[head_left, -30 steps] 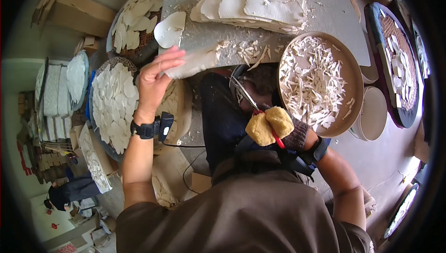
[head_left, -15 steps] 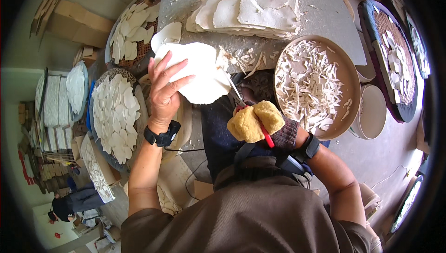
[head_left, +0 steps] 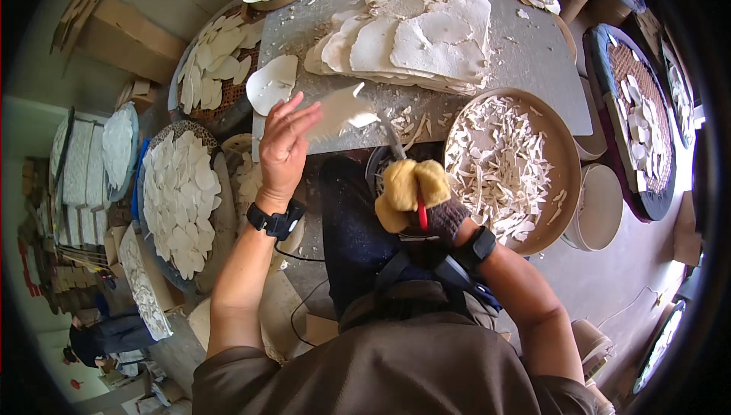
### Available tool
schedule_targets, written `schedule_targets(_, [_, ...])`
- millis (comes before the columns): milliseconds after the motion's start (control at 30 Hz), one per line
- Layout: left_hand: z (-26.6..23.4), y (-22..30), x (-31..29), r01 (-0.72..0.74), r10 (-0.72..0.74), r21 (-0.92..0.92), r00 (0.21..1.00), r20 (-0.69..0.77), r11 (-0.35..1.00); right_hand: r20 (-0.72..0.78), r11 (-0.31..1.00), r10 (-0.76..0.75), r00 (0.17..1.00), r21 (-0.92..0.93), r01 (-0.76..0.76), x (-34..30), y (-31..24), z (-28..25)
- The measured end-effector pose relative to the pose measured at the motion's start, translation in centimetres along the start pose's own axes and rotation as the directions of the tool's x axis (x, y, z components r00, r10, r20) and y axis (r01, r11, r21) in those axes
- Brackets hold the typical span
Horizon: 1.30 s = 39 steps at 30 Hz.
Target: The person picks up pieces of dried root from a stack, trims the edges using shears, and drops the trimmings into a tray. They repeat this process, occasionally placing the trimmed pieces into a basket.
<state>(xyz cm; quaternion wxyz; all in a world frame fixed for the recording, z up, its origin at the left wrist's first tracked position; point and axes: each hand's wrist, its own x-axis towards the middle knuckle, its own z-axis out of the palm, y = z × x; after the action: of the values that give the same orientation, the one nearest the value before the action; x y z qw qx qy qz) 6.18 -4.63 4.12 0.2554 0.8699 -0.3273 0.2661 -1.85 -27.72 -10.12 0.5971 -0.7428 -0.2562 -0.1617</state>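
My left hand is raised over the table's front edge, its fingers stretched along a thin off-white sheet smeared by motion; the thumb's hold is partly hidden. Close by on the right, my right hand, in a dark knitted glove, is closed round a pair of shears with a red handle and thick yellow padding. Their blades point at the sheet's right end and look apart from it. Beyond both hands lies a stack of rough off-white sheets. A single rounded sheet rests at the table's left edge.
A round tray of narrow offcuts sits right of my right hand, above a pale tub. Flat pieces fill a round basket on the left. Scraps litter the grey table. A cable hangs from my left wrist. Another person is far left.
The sheet has swung from facing up broadly to a blurred, tilted position, and my left hand has shifted slightly right and down. The shears have drawn back from the sheet's edge.
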Motion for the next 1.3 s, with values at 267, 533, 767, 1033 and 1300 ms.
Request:
schedule_targets(267, [-1.1, 0.1, -1.3, 0.744, -0.605, -0.635, 0.607, 0.516, 0.205, 0.342, 0.751, 0.420, 0.840, 0.389, -0.534, -1.0, -1.7, -0.8])
schedule_targets(533, [-2.3, 1.3, -2.2, 0.902, -0.405, -0.413, 0.426, 0.809, 0.125, 0.483, -0.534, 0.252, 0.839, 0.792, -0.296, 0.9, -3.5, 0.3])
schedule_targets(767, [-3.9, 2.4, -3.5, 0.887, -0.361, -0.447, 0.456, 0.813, 0.114, 0.160, 0.662, 0.367, 0.916, 0.647, -0.378, -0.1, -3.4, -0.6])
schedule_targets(1033, [-0.5, 5.1, -7.1, 0.536, -0.870, -0.808, 0.490, 0.059, 0.247, 0.222, 0.830, 0.350, 0.910, 0.376, -0.411, -0.3, -4.2, 1.0])
schedule_targets(1300, [0.4, 4.5, -6.7, 0.522, -0.832, -0.807, 0.550, 0.074, 0.274, 0.314, 0.932, 0.280, 0.907, 0.138, -0.336, -0.7, -3.2, 0.0])
